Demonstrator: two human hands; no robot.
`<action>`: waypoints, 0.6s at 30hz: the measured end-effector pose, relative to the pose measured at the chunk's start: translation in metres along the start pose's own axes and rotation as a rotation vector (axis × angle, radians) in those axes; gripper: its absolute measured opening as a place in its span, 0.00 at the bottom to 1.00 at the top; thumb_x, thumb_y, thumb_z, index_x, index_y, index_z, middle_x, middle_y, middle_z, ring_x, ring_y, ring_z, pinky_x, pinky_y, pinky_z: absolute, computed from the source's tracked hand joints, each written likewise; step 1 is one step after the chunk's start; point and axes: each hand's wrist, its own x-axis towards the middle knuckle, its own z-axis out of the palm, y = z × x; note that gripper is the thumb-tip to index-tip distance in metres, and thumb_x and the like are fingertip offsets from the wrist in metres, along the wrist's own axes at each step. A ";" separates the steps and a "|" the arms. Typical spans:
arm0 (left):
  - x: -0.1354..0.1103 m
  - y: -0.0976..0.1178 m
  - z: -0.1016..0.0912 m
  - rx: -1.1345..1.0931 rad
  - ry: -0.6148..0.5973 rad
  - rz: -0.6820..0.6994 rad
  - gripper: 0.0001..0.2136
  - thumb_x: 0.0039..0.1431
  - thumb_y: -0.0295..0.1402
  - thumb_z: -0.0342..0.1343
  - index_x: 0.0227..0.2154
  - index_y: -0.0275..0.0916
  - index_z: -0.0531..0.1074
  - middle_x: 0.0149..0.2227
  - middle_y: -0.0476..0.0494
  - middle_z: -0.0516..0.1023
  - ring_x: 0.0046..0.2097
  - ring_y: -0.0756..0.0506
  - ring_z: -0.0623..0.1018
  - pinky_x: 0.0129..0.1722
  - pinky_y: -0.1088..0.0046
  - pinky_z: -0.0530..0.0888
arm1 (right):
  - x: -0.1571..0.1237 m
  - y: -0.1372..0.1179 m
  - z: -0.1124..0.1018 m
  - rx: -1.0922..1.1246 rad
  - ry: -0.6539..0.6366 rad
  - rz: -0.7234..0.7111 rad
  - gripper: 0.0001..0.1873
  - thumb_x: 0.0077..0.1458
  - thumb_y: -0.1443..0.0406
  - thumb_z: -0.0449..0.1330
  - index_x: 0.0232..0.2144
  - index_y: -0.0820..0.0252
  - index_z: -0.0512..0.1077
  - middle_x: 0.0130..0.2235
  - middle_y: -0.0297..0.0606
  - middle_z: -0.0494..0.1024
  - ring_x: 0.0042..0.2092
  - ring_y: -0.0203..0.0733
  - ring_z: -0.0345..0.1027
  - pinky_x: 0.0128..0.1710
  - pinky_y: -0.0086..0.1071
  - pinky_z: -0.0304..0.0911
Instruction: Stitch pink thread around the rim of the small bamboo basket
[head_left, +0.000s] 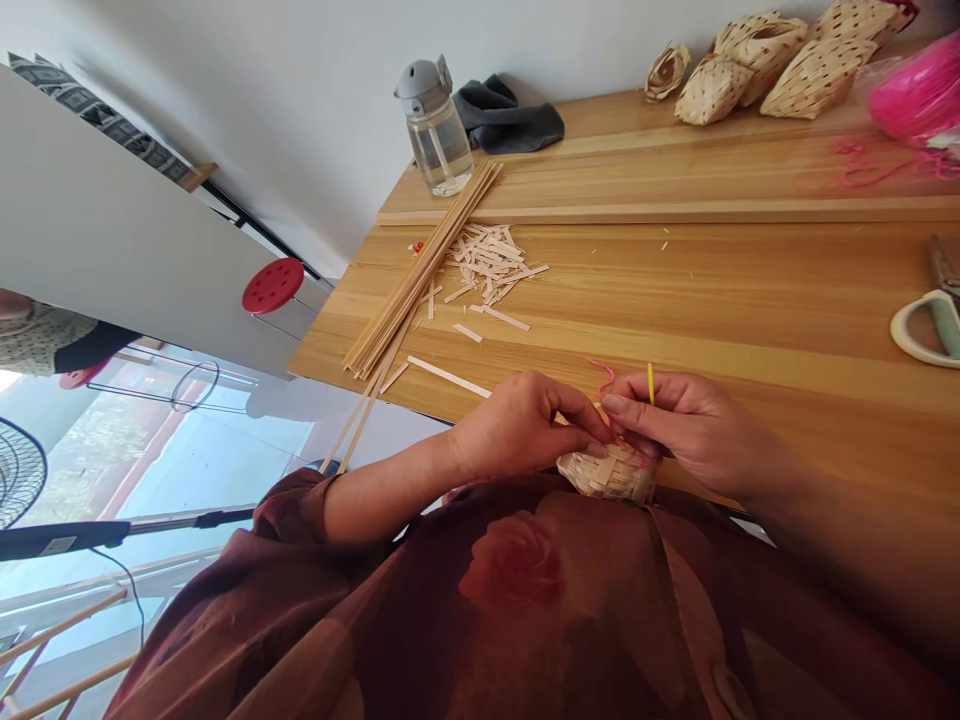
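Woven piece: (pixel 611 475) small, held just off the near edge of the table (pixel 712 290), over the lap, its top hidden under fingertips.
Left hand: (pixel 525 425) fingers closed, pinching the rim of the woven piece.
Right hand: (pixel 690 420) fingertips pinched on the pink cord (pixel 606 378) just above the piece, with a thin yellow stick (pixel 650 383) upright between the fingers.
Likely slip: cord pulled out of the weave if tugged harder than the left pinch can resist.
Likely drop: no table under the piece, so a loosened grip probably sends it into the lap.
Likely damage: thin strips at the rim may crack or spring loose under a tight pinch.
Stick hazard: point close to the left fingertips; whether sharp, cannot tell.
Around: strip bundle (pixel 420 275) and offcuts (pixel 491 262) well to the left; scissors (pixel 926 325) far right; water bottle (pixel 439 130) and finished woven pieces (pixel 765 65) at the back.
In the way: nothing between the hands; own fingers hide the join.
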 end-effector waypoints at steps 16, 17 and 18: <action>-0.010 -0.014 0.015 0.251 0.065 0.424 0.10 0.69 0.26 0.53 0.41 0.38 0.81 0.39 0.45 0.85 0.41 0.49 0.82 0.45 0.75 0.76 | -0.002 0.012 0.006 0.153 0.119 0.142 0.35 0.42 0.36 0.73 0.20 0.57 0.67 0.17 0.28 0.62 0.19 0.29 0.53 0.19 0.28 0.52; -0.010 -0.013 0.014 0.200 0.049 0.375 0.09 0.68 0.25 0.55 0.40 0.38 0.81 0.39 0.46 0.85 0.41 0.50 0.82 0.45 0.76 0.75 | -0.002 0.011 0.006 0.142 0.116 0.135 0.36 0.42 0.35 0.73 0.20 0.58 0.66 0.17 0.28 0.63 0.19 0.29 0.53 0.20 0.28 0.52; -0.010 -0.012 0.014 0.144 0.040 0.322 0.08 0.66 0.24 0.57 0.39 0.38 0.81 0.38 0.47 0.86 0.40 0.51 0.82 0.44 0.76 0.75 | -0.002 0.009 0.007 0.133 0.109 0.128 0.36 0.42 0.35 0.72 0.20 0.58 0.66 0.17 0.28 0.63 0.19 0.29 0.53 0.20 0.28 0.52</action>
